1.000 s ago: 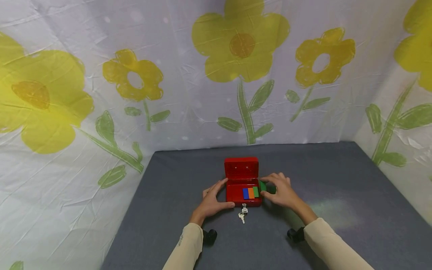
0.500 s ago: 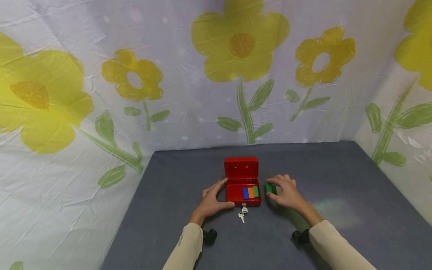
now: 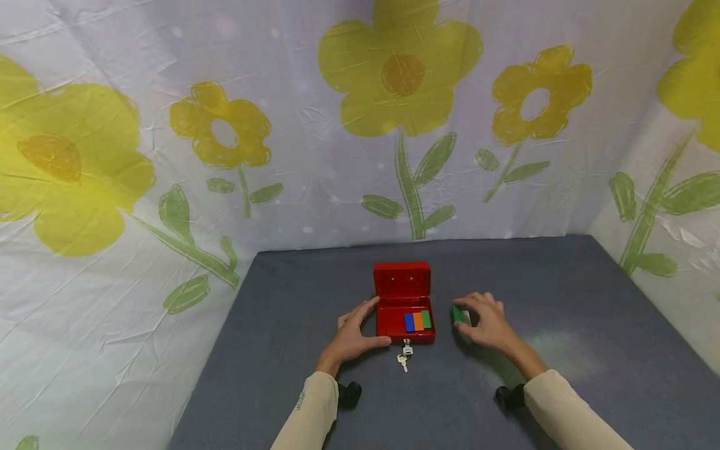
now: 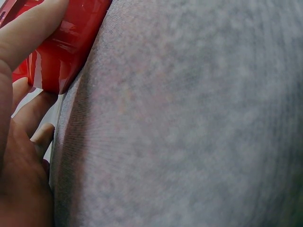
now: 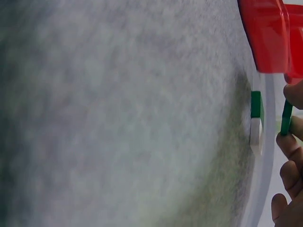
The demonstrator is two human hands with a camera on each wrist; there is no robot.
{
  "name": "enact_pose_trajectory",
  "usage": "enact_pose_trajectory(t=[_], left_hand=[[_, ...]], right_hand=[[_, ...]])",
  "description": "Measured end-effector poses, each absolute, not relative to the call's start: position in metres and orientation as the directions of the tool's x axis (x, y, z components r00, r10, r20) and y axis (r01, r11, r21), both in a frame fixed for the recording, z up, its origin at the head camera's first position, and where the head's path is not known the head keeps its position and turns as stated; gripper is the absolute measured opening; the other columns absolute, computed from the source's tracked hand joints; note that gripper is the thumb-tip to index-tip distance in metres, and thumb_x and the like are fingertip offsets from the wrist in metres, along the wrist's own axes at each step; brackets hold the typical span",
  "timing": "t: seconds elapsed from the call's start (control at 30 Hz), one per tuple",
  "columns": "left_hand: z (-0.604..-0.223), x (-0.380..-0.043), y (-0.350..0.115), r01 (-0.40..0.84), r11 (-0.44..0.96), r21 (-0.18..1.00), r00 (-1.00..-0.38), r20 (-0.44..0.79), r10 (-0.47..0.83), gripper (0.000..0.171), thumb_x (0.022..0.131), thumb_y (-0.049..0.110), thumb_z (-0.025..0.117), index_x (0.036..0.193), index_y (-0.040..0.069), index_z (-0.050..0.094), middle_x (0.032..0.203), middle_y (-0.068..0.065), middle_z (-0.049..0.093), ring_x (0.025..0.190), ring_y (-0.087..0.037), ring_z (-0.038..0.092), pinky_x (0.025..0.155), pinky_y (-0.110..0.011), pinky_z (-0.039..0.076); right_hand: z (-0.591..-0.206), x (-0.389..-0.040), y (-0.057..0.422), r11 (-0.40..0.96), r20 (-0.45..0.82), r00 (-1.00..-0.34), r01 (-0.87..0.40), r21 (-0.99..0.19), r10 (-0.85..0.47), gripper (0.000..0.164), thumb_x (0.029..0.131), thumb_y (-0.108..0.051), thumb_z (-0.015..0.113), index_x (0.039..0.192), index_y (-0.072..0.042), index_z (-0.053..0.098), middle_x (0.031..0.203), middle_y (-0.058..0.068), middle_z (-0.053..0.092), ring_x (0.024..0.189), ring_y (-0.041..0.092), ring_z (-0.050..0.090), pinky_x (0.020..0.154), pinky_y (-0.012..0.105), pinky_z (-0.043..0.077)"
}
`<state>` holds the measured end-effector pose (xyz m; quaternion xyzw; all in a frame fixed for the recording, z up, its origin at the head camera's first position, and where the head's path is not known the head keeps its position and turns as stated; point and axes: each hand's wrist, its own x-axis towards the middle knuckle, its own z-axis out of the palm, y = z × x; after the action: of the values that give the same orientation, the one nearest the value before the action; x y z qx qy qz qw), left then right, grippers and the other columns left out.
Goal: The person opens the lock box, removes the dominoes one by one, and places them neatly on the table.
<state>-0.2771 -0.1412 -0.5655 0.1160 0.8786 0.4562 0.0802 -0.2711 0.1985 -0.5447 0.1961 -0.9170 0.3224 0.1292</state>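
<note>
A small red cash box [image 3: 385, 322] stands on the table with its lid [image 3: 402, 281] raised. My left hand [image 3: 351, 340] grips its left side, thumb at the front corner and fingertips toward the hinge; the left wrist view shows the thumb against the glossy red wall [image 4: 71, 45]. Inside lie a blue block [image 3: 409, 322], an orange block [image 3: 419, 322] and a green block [image 3: 427, 320]. Right of the box, my right hand [image 3: 485, 322] pinches a thin green block [image 5: 286, 118] between thumb and fingers. Beneath that hand, a green block [image 5: 256, 104] and a white block [image 5: 256, 135] sit on the table end to end.
Keys [image 3: 404, 360] hang from the lock on the box's front. The dark grey table [image 3: 281, 350] stretches around the box, its far edge against a white cloth backdrop [image 3: 315, 175] with yellow flowers.
My right hand has moved right, away from the box's right side, with the green block in its fingers. The white block has come into view beneath it. My left hand and the box have stayed put.
</note>
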Motion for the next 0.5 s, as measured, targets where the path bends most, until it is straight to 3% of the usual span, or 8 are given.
enact_pose_trajectory(t=[0.5], left_hand=[[-0.566, -0.278, -0.141, 0.134, 0.548, 0.826, -0.961, -0.027, 0.274, 0.097, 0.073, 0.051, 0.086, 0.156, 0.040, 0.038, 0.163, 0.001, 0.040, 0.154, -0.029, 0.021, 0.117, -0.062, 0.020]], right_hand=[[-0.548, -0.263, 0.218, 0.732, 0.336, -0.909, -0.403, -0.550, -0.248, 0.044, 0.084, -0.014, 0.080, 0.126, -0.005, 0.069, 0.116, 0.012, 0.068, 0.093, 0.022, 0.045, 0.076, 0.038, 0.019]])
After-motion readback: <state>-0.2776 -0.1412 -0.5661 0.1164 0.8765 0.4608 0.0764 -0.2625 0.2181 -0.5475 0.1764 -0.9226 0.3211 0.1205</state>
